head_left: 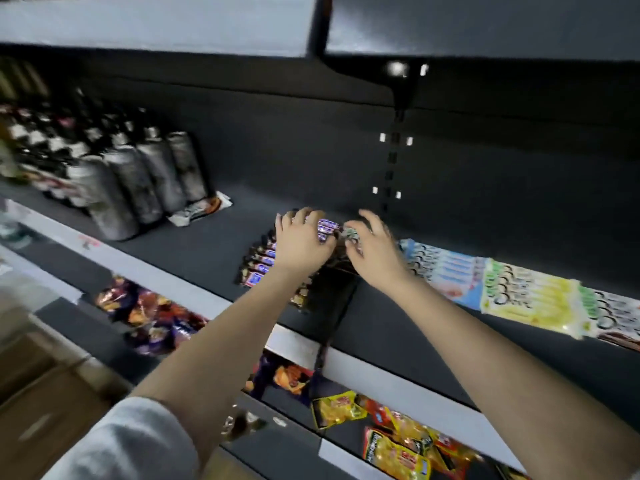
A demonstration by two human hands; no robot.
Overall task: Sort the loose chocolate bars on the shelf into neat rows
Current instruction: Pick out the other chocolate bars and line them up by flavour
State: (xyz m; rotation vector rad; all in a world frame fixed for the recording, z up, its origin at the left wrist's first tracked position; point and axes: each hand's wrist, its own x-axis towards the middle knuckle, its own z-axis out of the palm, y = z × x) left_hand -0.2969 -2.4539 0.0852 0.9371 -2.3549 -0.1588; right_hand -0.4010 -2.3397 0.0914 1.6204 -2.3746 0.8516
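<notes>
Left hand (300,242) gripping a blue-wrapped chocolate bar (325,230) by the row of bars (259,268) on the dark shelf (207,244); right hand (375,249) pinching a second bar (351,236) (wrapper blurred).

Location: retail shop, snack aisle.
Dark metal shelf (207,244) tiers on a slotted upright (392,161); rows of cans (121,188), chocolate bars (259,268), snack packets (398,445) stocked below.

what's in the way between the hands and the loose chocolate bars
Nothing visible. The left hand grips a bar by the row of bars, and the right hand pinches a second bar next to it.
</notes>
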